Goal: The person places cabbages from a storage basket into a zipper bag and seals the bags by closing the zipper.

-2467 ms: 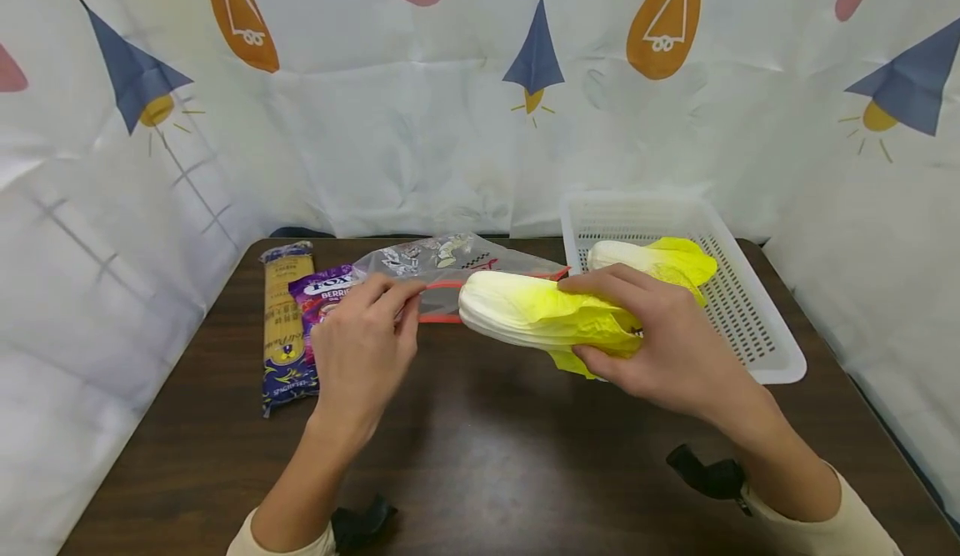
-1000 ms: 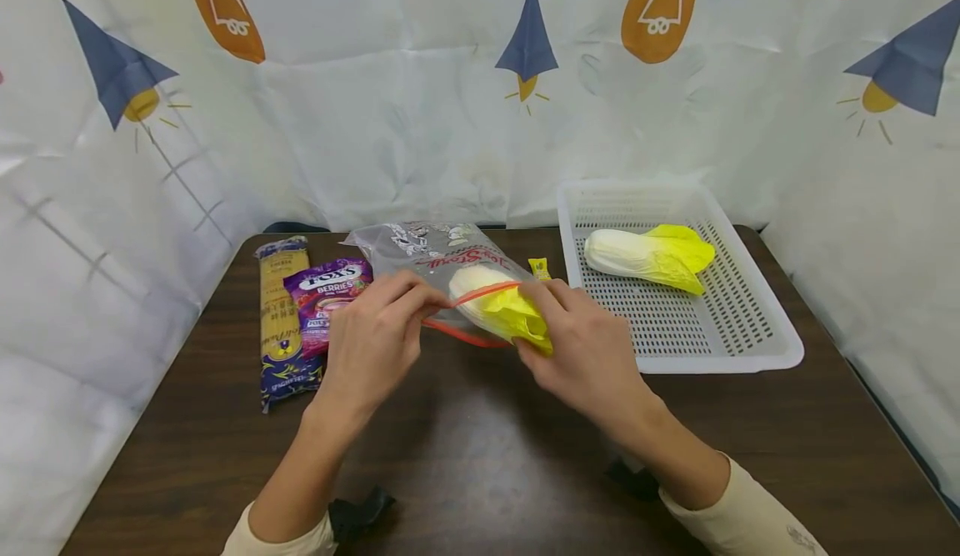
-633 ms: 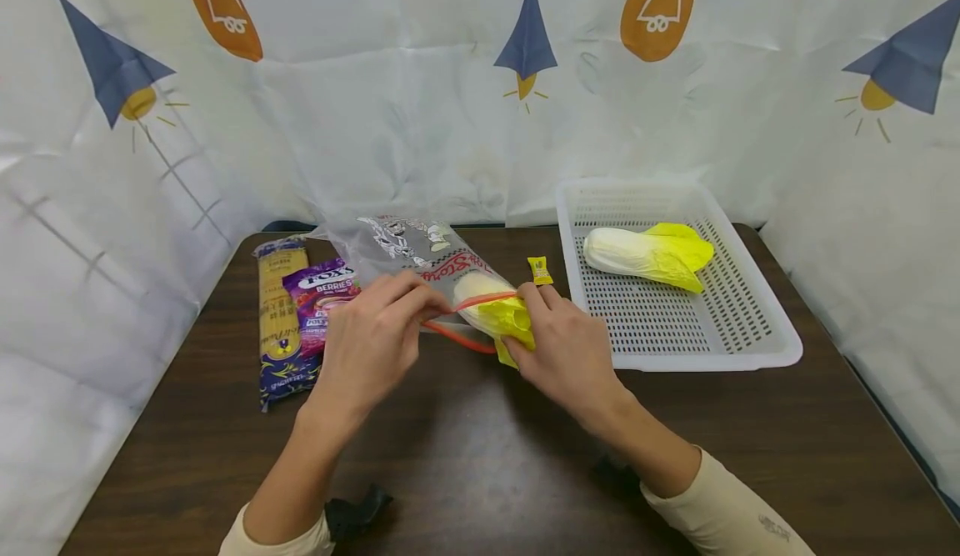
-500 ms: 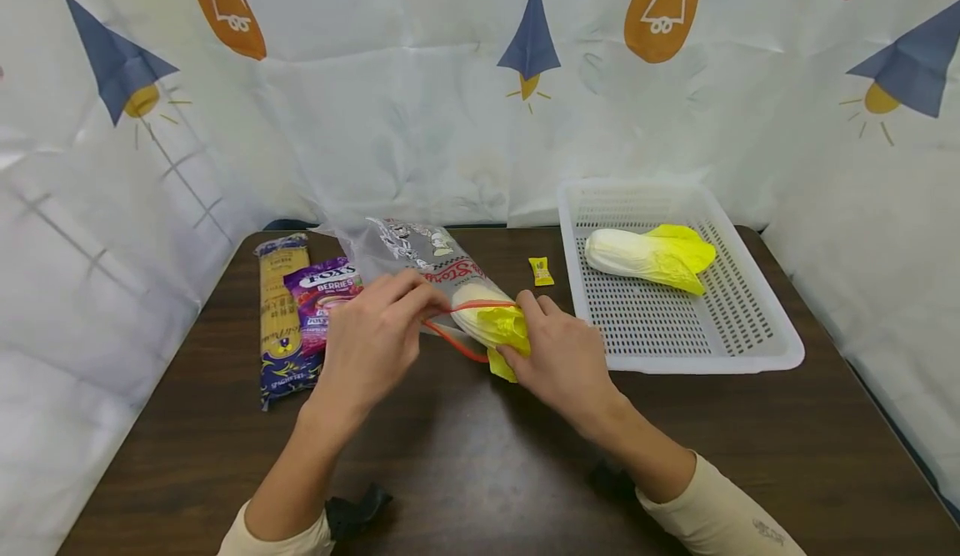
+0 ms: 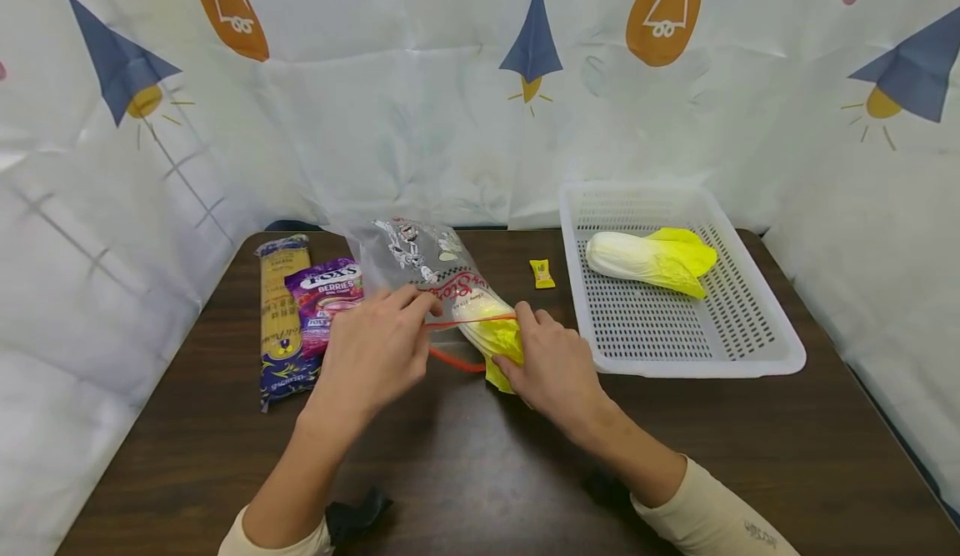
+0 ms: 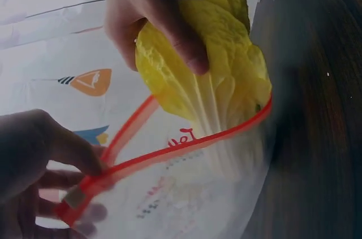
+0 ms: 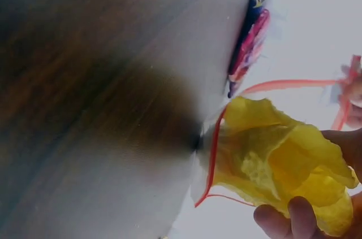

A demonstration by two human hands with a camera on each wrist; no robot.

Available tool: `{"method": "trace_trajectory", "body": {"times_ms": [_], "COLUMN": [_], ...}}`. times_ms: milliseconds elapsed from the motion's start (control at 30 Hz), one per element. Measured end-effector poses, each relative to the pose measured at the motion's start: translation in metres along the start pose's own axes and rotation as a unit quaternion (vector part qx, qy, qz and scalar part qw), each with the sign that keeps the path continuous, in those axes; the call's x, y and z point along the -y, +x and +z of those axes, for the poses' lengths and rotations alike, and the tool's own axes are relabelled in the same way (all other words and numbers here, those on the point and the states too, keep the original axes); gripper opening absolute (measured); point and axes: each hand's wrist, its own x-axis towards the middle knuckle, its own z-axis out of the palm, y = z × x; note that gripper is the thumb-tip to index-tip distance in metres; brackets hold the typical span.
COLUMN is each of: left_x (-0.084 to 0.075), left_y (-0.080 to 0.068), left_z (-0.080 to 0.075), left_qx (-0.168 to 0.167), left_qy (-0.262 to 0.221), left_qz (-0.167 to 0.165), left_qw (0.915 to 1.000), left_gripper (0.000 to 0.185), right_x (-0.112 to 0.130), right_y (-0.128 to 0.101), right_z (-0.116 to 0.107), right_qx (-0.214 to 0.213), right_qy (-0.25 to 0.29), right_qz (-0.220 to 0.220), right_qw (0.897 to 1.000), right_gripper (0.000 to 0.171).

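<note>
Cabbage point(image 5: 491, 331) deeper, right hand point(image 5: 551, 364) lower

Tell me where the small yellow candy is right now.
In the head view the candy lies on the table toward the back, just left of the white basket and right of the zip bag.

Bare table point(image 5: 465, 456) lies before the hands; candy bag point(image 5: 324, 293) and basket point(image 5: 780, 364) flank them.

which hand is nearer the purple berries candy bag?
Left. The left hand pinches the zip bag's rim right beside the purple candy bag; the right hand grips the cabbage farther right.
</note>
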Motion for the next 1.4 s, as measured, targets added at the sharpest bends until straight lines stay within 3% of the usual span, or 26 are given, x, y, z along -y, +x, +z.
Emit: {"method": "trace_trajectory", "body": {"times_ms": [167,267,633,933,1400], "left_x": [0.001,-0.001,-0.007,-0.009,-0.006], "left_y": [-0.003,-0.004,-0.006,-0.003,-0.001], "left_z": [-0.001,0.0,0.004,0.005,0.005], "left_qx": [0.06,0.074,0.023,0.032,0.035], "left_qy": [0.012,0.02,0.013,-0.014,-0.033], "left_qz": [-0.049,-0.075,-0.094,-0.103,-0.108], "left_qw": [0.9969,0.9942,0.9952,0.9941,0.993], "left_gripper": [0.013,0.011,0.016,0.021,0.023], "right_x": [-0.001,0.0,0.002,0.001,0.003], "right_y": [0.001,0.001,-0.006,-0.012,-0.021], "right_z": [0.001,0.002,0.006,0.001,-0.017], "right_qx": [0.004,0.016,0.077,0.108,0.117], "right_qy": [-0.001,-0.005,-0.056,-0.069,-0.049], "right_qz": [0.005,0.013,0.038,0.051,0.003], "right_qw": [1.0,1.0,0.995,0.99,0.992], "right_gripper": [0.06,0.06,0.066,0.074,0.069]}}
